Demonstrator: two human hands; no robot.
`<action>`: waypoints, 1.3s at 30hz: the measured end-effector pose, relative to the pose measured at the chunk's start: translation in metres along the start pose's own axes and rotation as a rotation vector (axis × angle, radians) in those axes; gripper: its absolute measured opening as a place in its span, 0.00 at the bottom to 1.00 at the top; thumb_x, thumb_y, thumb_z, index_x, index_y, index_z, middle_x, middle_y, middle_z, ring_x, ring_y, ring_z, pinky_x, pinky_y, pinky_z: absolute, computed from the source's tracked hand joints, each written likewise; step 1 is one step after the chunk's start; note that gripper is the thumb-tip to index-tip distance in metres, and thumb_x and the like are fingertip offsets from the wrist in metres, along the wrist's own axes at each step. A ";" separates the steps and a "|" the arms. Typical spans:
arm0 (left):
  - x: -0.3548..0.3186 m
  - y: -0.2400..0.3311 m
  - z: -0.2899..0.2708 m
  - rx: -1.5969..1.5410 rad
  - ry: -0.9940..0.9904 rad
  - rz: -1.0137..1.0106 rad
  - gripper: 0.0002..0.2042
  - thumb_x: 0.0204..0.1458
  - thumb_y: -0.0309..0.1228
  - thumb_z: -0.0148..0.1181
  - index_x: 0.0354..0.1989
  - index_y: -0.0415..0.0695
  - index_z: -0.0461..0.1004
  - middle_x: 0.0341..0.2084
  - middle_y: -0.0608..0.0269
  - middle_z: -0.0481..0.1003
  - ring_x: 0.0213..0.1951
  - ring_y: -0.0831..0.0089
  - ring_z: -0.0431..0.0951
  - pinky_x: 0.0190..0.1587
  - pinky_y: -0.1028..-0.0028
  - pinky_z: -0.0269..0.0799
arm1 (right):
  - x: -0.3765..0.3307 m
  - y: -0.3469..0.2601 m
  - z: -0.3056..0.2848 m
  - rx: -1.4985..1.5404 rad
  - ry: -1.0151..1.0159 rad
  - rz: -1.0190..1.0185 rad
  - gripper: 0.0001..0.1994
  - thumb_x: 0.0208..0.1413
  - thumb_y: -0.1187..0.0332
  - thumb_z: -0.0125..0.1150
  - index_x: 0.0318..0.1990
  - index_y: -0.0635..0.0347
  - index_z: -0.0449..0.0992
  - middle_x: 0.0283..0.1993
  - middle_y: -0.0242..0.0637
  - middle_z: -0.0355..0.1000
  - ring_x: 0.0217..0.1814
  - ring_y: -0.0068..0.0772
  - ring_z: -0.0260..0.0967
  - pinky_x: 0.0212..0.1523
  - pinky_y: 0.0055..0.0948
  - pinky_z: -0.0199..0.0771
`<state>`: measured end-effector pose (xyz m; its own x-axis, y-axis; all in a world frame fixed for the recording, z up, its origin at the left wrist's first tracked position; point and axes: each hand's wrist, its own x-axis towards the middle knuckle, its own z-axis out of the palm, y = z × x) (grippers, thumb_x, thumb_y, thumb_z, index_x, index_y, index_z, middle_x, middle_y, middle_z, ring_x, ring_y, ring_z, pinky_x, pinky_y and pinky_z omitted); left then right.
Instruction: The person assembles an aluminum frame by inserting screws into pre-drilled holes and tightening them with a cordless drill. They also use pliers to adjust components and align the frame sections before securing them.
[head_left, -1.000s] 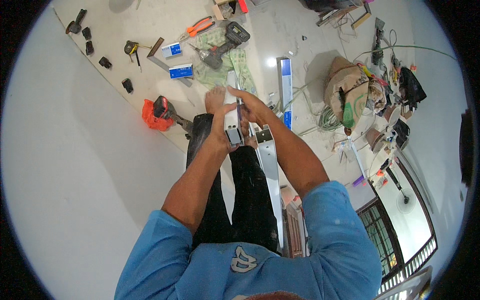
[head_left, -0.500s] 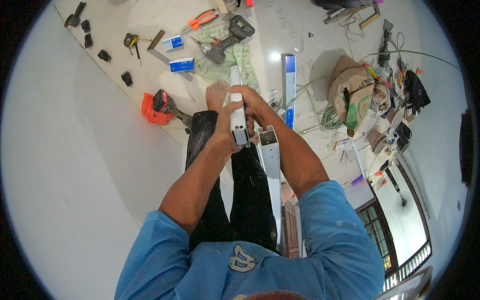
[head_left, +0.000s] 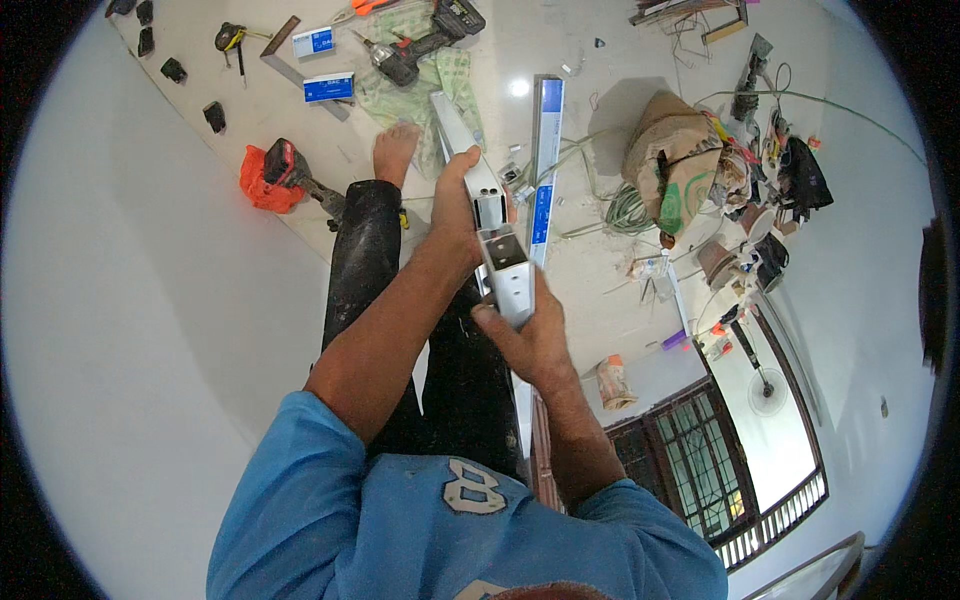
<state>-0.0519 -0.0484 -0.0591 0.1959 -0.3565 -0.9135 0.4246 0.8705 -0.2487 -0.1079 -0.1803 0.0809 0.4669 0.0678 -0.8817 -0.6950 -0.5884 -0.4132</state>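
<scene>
Profiles of pale metal fill both hands, right in front of the person's chest. The right hand is closed around the near profile, a short hollow piece of rectangular section whose open end faces the camera; the thumb lies along its left face. Just beyond, and touching it end to end or nearly so, the far profile runs away toward the floor, and the left hand wraps around its near end, fingers clenched over the top. Whether the two pieces are joined or only held against each other cannot be told.

Below the hands are the person's dark trousers and a bare foot on the pale floor. Beside the right hand a long rail with blue labels lies flat, near the far profile but apart from it.

Left of the foot sits an orange power tool. Farther off, a cordless drill rests on a green patterned sheet, with two small blue boxes and a tape measure near them, and some black pieces along the wall's foot.

To the right, well apart from the hands, a brown sack stands open beside a coil of greenish wire, and past it a heap of bags, cables and small tools.
</scene>
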 end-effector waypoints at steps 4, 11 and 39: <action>0.010 -0.002 -0.011 0.073 0.041 -0.060 0.23 0.57 0.52 0.61 0.41 0.41 0.74 0.24 0.58 0.76 0.20 0.63 0.76 0.25 0.64 0.78 | 0.013 -0.001 0.007 -0.013 0.127 -0.156 0.28 0.65 0.62 0.74 0.66 0.66 0.71 0.48 0.46 0.82 0.50 0.37 0.81 0.54 0.40 0.82; 0.010 -0.003 -0.015 0.045 0.019 -0.089 0.22 0.59 0.50 0.61 0.46 0.41 0.74 0.27 0.57 0.77 0.25 0.65 0.79 0.28 0.65 0.78 | 0.026 0.009 0.013 0.084 0.106 -0.180 0.30 0.65 0.66 0.74 0.69 0.65 0.67 0.56 0.48 0.78 0.56 0.39 0.78 0.58 0.42 0.80; 0.054 -0.004 -0.017 -0.148 -0.074 -0.047 0.17 0.53 0.37 0.68 0.45 0.38 0.75 0.36 0.53 0.76 0.34 0.56 0.78 0.42 0.53 0.80 | 0.033 -0.019 0.013 -0.049 0.302 -0.158 0.33 0.61 0.58 0.81 0.65 0.67 0.70 0.50 0.52 0.83 0.53 0.42 0.83 0.58 0.42 0.82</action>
<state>-0.0584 -0.0650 -0.1129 0.2455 -0.4170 -0.8751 0.3012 0.8909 -0.3400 -0.0860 -0.1564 0.0567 0.7127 -0.0761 -0.6973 -0.5772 -0.6286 -0.5213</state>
